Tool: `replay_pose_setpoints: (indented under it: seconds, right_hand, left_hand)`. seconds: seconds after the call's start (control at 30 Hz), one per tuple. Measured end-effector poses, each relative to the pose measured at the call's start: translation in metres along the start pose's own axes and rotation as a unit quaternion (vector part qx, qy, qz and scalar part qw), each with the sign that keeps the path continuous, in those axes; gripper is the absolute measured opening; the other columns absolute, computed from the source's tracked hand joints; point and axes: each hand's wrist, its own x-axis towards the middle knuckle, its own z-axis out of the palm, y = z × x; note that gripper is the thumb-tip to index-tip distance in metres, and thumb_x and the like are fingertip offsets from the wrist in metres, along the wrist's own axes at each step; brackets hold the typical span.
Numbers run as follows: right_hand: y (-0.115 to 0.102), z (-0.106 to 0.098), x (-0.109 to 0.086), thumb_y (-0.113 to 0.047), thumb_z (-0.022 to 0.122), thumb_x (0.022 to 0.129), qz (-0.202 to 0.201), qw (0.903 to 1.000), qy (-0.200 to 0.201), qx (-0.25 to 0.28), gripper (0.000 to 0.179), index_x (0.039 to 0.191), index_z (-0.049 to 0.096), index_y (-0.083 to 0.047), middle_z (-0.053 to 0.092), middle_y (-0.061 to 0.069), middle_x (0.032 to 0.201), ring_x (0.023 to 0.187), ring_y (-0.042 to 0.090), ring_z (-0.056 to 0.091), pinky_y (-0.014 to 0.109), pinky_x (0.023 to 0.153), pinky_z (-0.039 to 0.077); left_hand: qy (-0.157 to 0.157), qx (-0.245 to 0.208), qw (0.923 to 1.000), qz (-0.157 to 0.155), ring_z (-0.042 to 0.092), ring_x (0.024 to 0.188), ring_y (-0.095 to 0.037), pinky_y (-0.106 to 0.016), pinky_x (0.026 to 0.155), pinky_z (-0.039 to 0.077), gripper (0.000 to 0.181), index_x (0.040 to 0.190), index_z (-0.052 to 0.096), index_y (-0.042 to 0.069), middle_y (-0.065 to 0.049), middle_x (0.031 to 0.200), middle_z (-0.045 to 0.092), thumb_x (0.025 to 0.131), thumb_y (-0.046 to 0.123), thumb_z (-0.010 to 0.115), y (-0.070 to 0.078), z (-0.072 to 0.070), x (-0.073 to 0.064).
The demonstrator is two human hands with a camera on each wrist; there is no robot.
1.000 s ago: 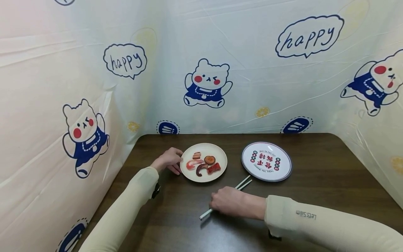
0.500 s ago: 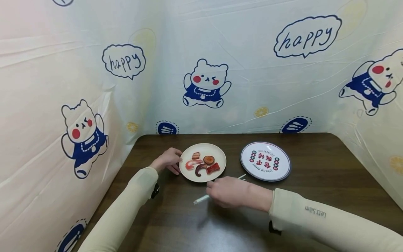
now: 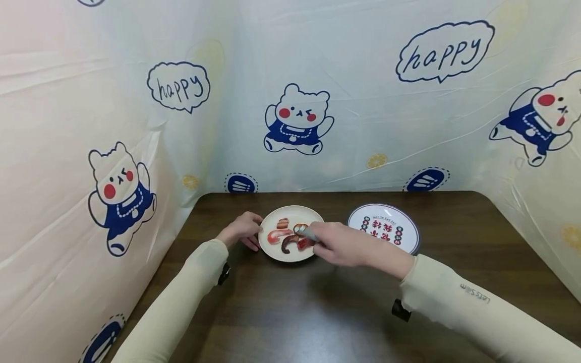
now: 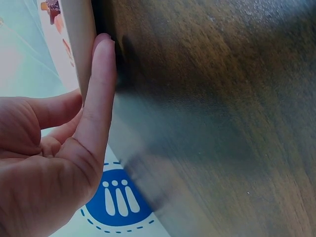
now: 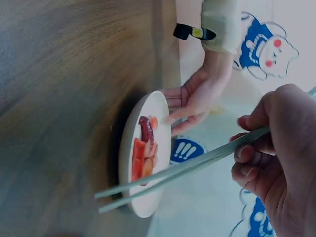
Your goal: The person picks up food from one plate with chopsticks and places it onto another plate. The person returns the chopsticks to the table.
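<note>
My left hand [image 3: 242, 232] holds the left rim of a cream plate [image 3: 274, 222], thumb at the edge and a finger [image 4: 101, 84] along its underside. Flat food pieces lie on this plate: a striped slice [image 3: 283, 223], a shrimp [image 3: 278, 236], a dark curled tentacle [image 3: 288, 245], a red piece [image 3: 305, 244] and a round brown slice partly hidden. Above the plate's right side, my right hand [image 3: 347, 244] grips a pair of pale green chopsticks [image 5: 197, 162]. Their tips lie close together over the plate in the right wrist view, with nothing visibly between them.
A white plate [image 3: 401, 222] with a blue rim and red lettering lies to the right, partly behind my right hand. Both plates are on a dark wooden table [image 3: 281, 307]. A printed curtain [image 3: 354, 121] surrounds its far side and both sides.
My right hand has lifted the chopsticks off the table and brought them up over the cream plate, turning them towards the food. My left hand stays at the plate's rim.
</note>
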Motion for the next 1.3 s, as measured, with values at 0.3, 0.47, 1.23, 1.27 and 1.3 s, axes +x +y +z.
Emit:
replay_pose_setpoints:
  seconds: [0.3, 0.47, 1.23, 1.27, 1.3]
  right_hand:
    - [0.028, 0.001, -0.013, -0.002, 0.059, 0.096, 0.079, 0.9828, 0.126, 0.109, 0.012, 0.095, 0.069, -0.008, 0.063, -0.003, 0.083, 0.073, 0.013, 0.058, 0.030, 0.065, 0.053]
    - [0.037, -0.003, -0.022, -0.010, 0.063, 0.100, 0.134, 0.9740, 0.143, 0.113, 0.012, 0.091, 0.070, -0.013, 0.062, -0.004, 0.080, 0.074, 0.015, 0.057, 0.030, 0.067, 0.050]
    - [0.031, -0.012, -0.036, -0.018, 0.069, 0.103, 0.163, 0.9734, 0.127, 0.098, 0.010, 0.100, 0.071, -0.009, 0.063, -0.004, 0.073, 0.062, 0.013, 0.058, 0.030, 0.058, 0.052]
    - [0.030, -0.011, -0.036, -0.018, 0.068, 0.104, 0.161, 0.9731, 0.131, 0.099, 0.011, 0.101, 0.071, -0.008, 0.063, -0.003, 0.071, 0.060, 0.012, 0.058, 0.030, 0.057, 0.053]
    - [0.030, -0.009, -0.037, -0.018, 0.067, 0.105, 0.159, 0.9730, 0.137, 0.097, 0.012, 0.101, 0.071, -0.008, 0.064, -0.002, 0.070, 0.058, 0.012, 0.058, 0.030, 0.055, 0.053]
  left_hand:
    - [0.000, 0.001, 1.0000, -0.005, 0.076, 0.070, -0.030, -0.041, 0.065, 0.067, 0.039, 0.145, 0.054, -0.004, -0.024, 0.104, 0.069, 0.107, 0.004, 0.054, 0.001, -0.001, 0.002]
    - [-0.002, 0.000, 1.0000, -0.008, 0.076, 0.071, -0.030, -0.041, 0.065, 0.067, 0.039, 0.145, 0.054, -0.004, -0.025, 0.105, 0.069, 0.107, 0.004, 0.055, -0.001, -0.001, 0.002]
    - [0.004, 0.006, 0.9999, -0.008, 0.075, 0.072, -0.030, -0.041, 0.065, 0.067, 0.039, 0.146, 0.054, -0.003, -0.024, 0.107, 0.068, 0.107, 0.004, 0.054, 0.001, -0.002, 0.004]
    - [0.004, 0.006, 0.9999, -0.008, 0.075, 0.072, -0.030, -0.041, 0.065, 0.067, 0.039, 0.145, 0.055, -0.003, -0.024, 0.107, 0.068, 0.107, 0.004, 0.054, 0.001, -0.002, 0.004]
    - [0.004, 0.006, 0.9999, -0.008, 0.075, 0.072, -0.030, -0.041, 0.065, 0.067, 0.038, 0.145, 0.055, -0.003, -0.024, 0.107, 0.068, 0.107, 0.004, 0.054, 0.001, -0.001, 0.003]
